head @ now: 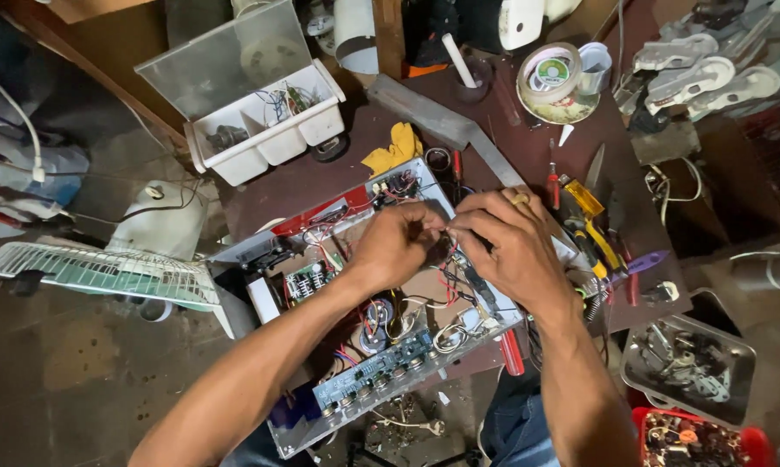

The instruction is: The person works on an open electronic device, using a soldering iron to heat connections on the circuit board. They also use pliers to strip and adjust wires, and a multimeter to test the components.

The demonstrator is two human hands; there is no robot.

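An opened electronics chassis (pixel 277 432) lies on the dark worktable, full of circuit boards (pixel 374 370), round coils and red, black and white wires. My left hand (pixel 396 246) and my right hand (pixel 504 245) meet over its middle, fingertips pinched together on thin wires (pixel 444 275) rising from inside. A ring shows on my right hand. What sits between the fingertips beyond the wires is hidden.
A white compartment box (pixel 273 138) with a clear lid stands at the back left. A tape roll (pixel 552 76), screwdrivers (pixel 552 177), yellow-handled pliers (pixel 599 242) and a yellow cloth (pixel 397 149) lie on the table (pixel 528 143). A metal tray (pixel 689 367) of parts sits at right, a fan grille (pixel 104 270) at left.
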